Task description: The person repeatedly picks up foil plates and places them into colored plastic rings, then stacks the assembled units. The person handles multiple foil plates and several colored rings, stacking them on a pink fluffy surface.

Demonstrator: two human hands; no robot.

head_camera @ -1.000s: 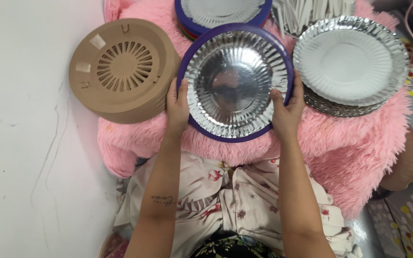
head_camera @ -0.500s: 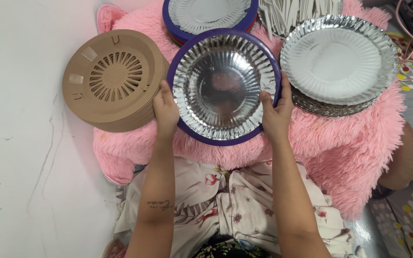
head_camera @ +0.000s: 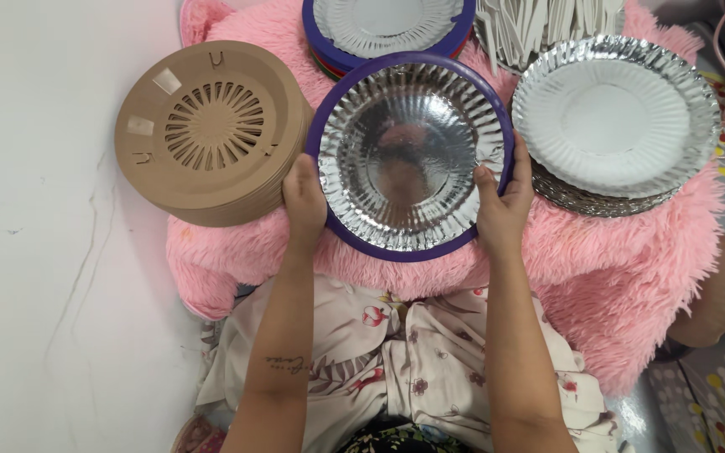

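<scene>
A shiny silver foil plate [head_camera: 404,151] sits inside a purple ring-shaped rim [head_camera: 413,250] on a pink furry cushion [head_camera: 597,277]. My left hand [head_camera: 304,201] grips the plate's left edge, thumb on the foil. On the opposite edge my right hand [head_camera: 501,205] holds it the same way, thumb pressing the fluted foil border. The plate lies flat between both hands.
A stack of brown round cardboard discs with slotted centres [head_camera: 211,130] lies to the left. A pile of silver foil plates [head_camera: 618,117] is at the right. Behind are purple-rimmed finished plates [head_camera: 388,29] and white paper pieces [head_camera: 539,25]. A white floor [head_camera: 35,252] is at left.
Both hands stay on the plate's edges; the plate has barely shifted, and the view has drifted slightly.
</scene>
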